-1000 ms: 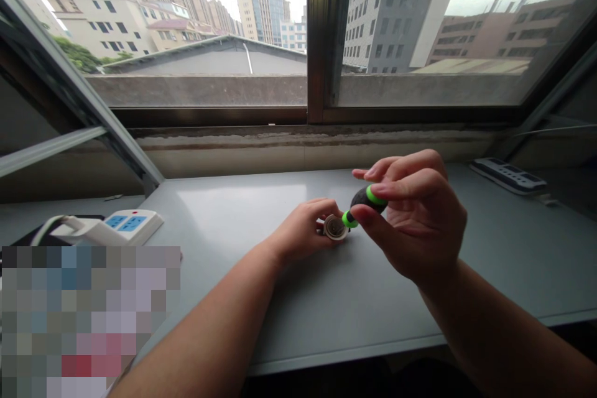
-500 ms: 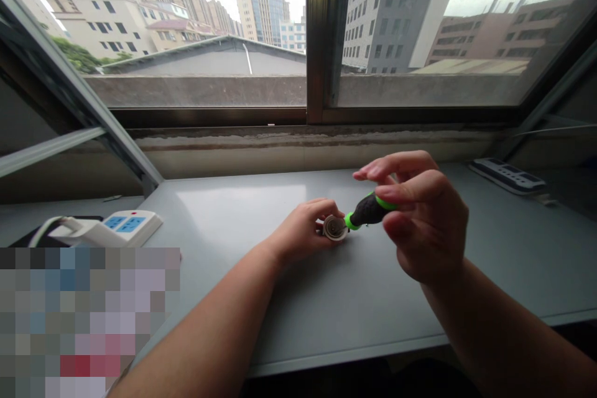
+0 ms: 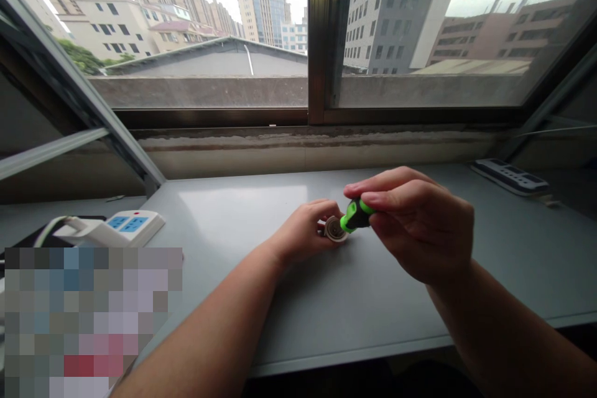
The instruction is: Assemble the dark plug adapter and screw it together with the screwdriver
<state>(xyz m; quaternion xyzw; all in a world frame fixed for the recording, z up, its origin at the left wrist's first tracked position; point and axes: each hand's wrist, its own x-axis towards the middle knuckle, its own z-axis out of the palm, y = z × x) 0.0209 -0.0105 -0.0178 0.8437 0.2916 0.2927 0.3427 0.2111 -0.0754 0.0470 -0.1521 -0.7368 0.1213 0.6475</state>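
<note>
My left hand point(image 3: 311, 224) grips a small round white socket point(image 3: 336, 237) from its left side. The socket's open, hollow end faces me, and its inside looks dark grey. In my right hand point(image 3: 415, 221) is a screwdriver point(image 3: 357, 214) with a stubby black and green handle, pinched between the thumb and fingers. The handle slants down to the left, and its green collar sits at the socket's opening. The screwdriver's shaft and tip are hidden or too small to make out. Both hands are over the middle of the grey table point(image 3: 373, 311).
At the left stands a white power strip point(image 3: 135, 230) with blue sockets and a plugged-in cable. A blurred-out patch point(image 3: 84, 323) covers the lower left. Another power strip point(image 3: 510, 177) lies at the far right. Behind the table is a window with a dark frame point(image 3: 321, 43).
My right hand's fingers have closed in around the screwdriver handle, and the handle has turned to show a green patch. The left hand and the socket have stayed in place.
</note>
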